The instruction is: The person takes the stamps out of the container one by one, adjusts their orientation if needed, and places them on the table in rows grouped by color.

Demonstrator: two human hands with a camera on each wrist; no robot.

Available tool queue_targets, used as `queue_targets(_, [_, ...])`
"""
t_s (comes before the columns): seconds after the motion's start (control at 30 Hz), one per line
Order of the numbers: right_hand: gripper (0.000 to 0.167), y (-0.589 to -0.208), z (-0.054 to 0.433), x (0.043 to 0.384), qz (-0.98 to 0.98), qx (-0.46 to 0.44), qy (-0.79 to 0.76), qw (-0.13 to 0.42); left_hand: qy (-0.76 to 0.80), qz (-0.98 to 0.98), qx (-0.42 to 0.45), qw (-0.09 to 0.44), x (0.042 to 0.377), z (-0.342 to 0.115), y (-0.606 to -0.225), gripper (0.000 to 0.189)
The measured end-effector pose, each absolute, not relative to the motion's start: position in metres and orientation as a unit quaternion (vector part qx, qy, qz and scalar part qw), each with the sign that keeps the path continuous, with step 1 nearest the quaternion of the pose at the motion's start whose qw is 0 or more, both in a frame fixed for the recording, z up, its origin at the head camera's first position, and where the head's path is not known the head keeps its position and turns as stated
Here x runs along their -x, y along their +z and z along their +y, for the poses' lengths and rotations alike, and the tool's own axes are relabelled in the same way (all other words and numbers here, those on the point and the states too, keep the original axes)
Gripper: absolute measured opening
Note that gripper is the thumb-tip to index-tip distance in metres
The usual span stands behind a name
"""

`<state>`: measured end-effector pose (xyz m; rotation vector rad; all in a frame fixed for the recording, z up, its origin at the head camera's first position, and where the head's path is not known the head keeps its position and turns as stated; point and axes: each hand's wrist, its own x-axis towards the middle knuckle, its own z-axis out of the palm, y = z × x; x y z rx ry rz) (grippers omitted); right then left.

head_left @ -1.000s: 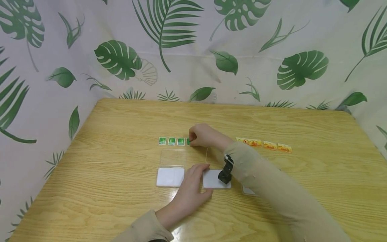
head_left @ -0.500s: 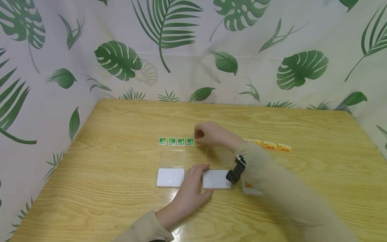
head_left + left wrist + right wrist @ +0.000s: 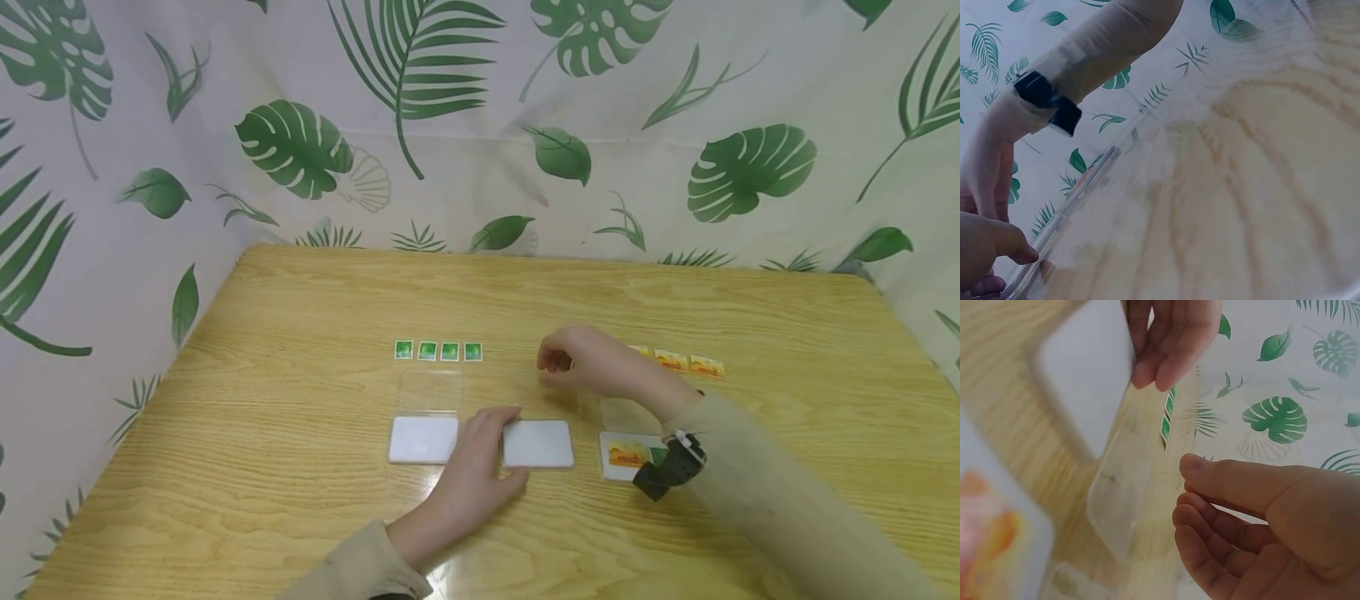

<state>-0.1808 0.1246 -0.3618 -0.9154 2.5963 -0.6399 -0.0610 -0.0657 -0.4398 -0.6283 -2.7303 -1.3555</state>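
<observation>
Left hand pinched the middle white case; right hand hung loosely curled, thumb near fingertips.

Yellow-brown, wood-grained tabletop with rounded far corners. Behind its far edge, white cloth backdrop printed with green leaves and pale shell outlines; turns, runs on past left and right edges.

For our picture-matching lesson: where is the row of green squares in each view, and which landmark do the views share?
Head: the green squares lie just left of centre, beyond the left hand.
Left wrist: I cannot see them.
Right wrist: a slanted strip near the middle, just below the left hand's fingertips.
Shared landmark: the left hand, in all three views.
</observation>
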Motion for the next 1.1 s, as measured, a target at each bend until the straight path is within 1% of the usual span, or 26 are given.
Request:
queue_targets(0.27, [0.007, -0.366, 0.153, 0.155, 0.914, 0.292, -0.228, 0.165, -0.439, -0.876, 0.2, 0.012, 0.06, -0.067, -0.44, 0.063])
queue_targets(0.33, [0.007, -0.368, 0.16, 0.149, 0.916, 0.288, -0.229, 0.16, -0.438, -0.876, 0.2, 0.012, 0.06, -0.067, -0.439, 0.063])
queue_targets(0.5, [0.01, -0.372, 0.173, 0.135, 0.912, 0.313, -0.231, 0.129, -0.439, -0.876, 0.198, 0.005, 0.06, -0.066, -0.439, 0.064])
queue_targets(0.6, [0.01, -0.371, 0.18, 0.128, 0.908, 0.322, -0.238, 0.126, -0.437, -0.878, 0.197, 0.002, 0.06, -0.065, -0.439, 0.064])
queue_targets(0.77, [0.012, -0.369, 0.189, 0.119, 0.907, 0.309, -0.245, 0.147, -0.435, -0.879, 0.196, -0.003, 0.06, -0.065, -0.438, 0.064])
queue_targets(0.97, [0.019, -0.368, 0.196, 0.114, 0.911, 0.299, -0.233, 0.163, -0.437, -0.878, 0.195, -0.007, 0.06, -0.066, -0.438, 0.063])
queue_targets(1.1, [0.019, -0.368, 0.198, 0.112, 0.907, 0.298, -0.235, 0.185, -0.44, -0.877, 0.19, -0.015, 0.06, -0.066, -0.438, 0.062])
